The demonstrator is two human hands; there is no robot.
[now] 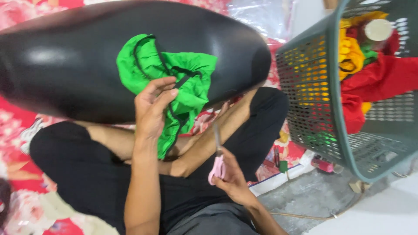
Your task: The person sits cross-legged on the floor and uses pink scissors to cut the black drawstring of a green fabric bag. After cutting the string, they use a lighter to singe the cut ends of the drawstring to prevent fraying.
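My left hand (152, 109) sits at the centre of the frame, thumb and fingers pinched on a black strap of the green garment (174, 82). I see the garment as bright green, crumpled thin cloth edged with narrow black trim, draped over the black cushion (69, 61) and hanging down past my palm toward my lap. My right hand (230, 178), lower and right of centre, is closed around the pink handles of the scissors (217, 152), whose grey blades point up toward the cloth; I cannot tell whether they touch it. The glossy cushion fills the upper left. At the right edge a grey-green perforated basket (313, 95) leans, holding red, yellow and green cloth.
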